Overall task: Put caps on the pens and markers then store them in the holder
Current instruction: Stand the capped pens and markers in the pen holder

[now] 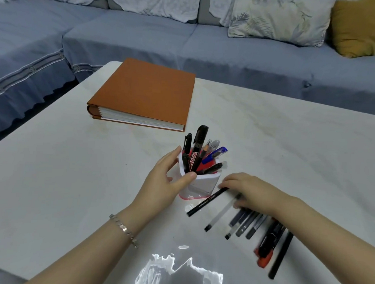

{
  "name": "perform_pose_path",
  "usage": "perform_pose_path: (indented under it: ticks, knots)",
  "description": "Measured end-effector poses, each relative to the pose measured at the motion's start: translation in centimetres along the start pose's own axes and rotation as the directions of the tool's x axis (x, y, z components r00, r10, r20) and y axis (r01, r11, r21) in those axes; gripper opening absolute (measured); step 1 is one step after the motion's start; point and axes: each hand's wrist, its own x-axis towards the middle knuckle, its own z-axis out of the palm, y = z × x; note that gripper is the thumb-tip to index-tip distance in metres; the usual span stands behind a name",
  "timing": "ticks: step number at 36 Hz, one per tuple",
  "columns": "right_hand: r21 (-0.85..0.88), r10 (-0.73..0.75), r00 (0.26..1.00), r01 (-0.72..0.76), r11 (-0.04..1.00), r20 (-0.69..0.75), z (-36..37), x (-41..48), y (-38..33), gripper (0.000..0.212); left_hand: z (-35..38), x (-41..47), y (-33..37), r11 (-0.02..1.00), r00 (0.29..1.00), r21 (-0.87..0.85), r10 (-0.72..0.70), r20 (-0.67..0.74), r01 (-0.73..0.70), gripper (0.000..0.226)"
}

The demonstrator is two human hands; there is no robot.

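A white holder with a red inside (202, 185) stands at the middle of the table, with several capped pens and markers upright in it, among them a black whiteboard marker (198, 148) and a blue pen (216, 154). My left hand (166, 181) wraps around the holder's left side, thumb on its front rim. My right hand (250, 190) lies flat, palm down, on a row of loose pens (245, 222) just right of the holder. A black pen (208, 202) lies under its fingertips. A black and red marker (268, 244) lies at the row's right end.
A thick orange album (145, 93) lies at the back of the white table (74, 180). A blue sofa (228, 49) with a patterned cushion and a yellow cushion stands behind the table. Glare shines on the table's front edge.
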Motion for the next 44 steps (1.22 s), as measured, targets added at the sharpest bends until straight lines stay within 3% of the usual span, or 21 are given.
perform_pose_path:
  ticks: [7,12,18,22,26,29,37,41,44]
  knots:
    - [-0.287,-0.169,0.981,0.134,0.949,-0.100,0.8,0.0,0.4,0.019,0.0,0.0,0.0,1.000,1.000,-0.001,-0.006,-0.010,0.005,0.069]
    - [-0.373,-0.099,0.994,0.073,0.925,-0.052,0.5,-0.6,-0.3,0.025,0.0,0.0,0.0,1.000,1.000,-0.004,-0.007,-0.018,0.007,0.068]
    - [-0.191,-0.084,0.968,0.039,0.981,-0.235,-1.1,-4.3,-0.5,0.027,0.0,0.1,-0.1,1.000,1.000,0.004,-0.004,-0.019,0.004,0.069]
    - [0.123,0.058,0.959,-0.024,0.992,-0.278,-4.3,-8.0,-1.6,0.016,0.2,0.2,-0.2,1.000,0.999,0.001,0.004,-0.032,-0.004,0.068]
    - [0.198,0.097,0.900,-0.012,0.980,-0.424,-7.6,-9.9,-2.2,0.027,0.5,0.1,-0.1,1.000,0.999,0.011,0.001,-0.038,0.000,0.068]
    - [0.257,0.161,0.892,-0.052,0.965,-0.423,-10.0,-9.7,-3.2,0.034,0.5,0.1,0.0,1.000,0.999,-0.009,-0.001,-0.032,0.001,0.067]
    - [0.075,0.254,0.952,-0.245,0.967,-0.171,-13.0,-5.2,-6.3,0.025,0.4,-0.1,0.2,1.000,1.000,-0.008,-0.011,-0.017,0.011,0.068]
    - [-0.035,0.189,0.954,-0.203,0.979,-0.232,-12.5,-2.0,-7.4,0.024,0.4,-0.2,0.1,1.000,1.000,-0.020,-0.016,-0.011,0.016,0.068]
    - [0.077,0.126,0.925,-0.105,0.991,-0.358,-11.2,-0.4,-8.2,0.027,0.4,-0.2,0.2,0.999,1.000,-0.042,-0.001,-0.013,0.001,0.066]
